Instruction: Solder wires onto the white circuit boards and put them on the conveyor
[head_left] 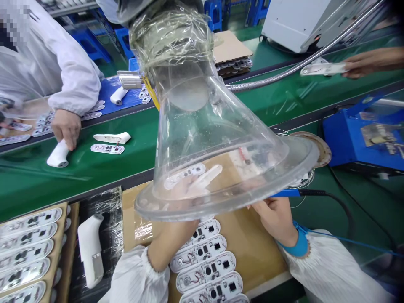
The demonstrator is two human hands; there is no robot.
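Note:
Through a clear plastic fume hood I see my left hand closed on a slim white plastic shell half. An oval white circuit board lies against that hand's fingers; whether they grip it too I cannot tell. My right hand, with a blue wrist strap, is wrapped round a soldering iron with a blue handle. The iron's tip is blurred behind the hood's rim. Below my hands, a row of oval circuit boards lies on brown cardboard.
More boards lie on cardboard at left, beside a white gun-shaped housing. Beyond runs a green conveyor. A co-worker's hand holds a white housing; another person's hand holds a white part. A blue machine stands right.

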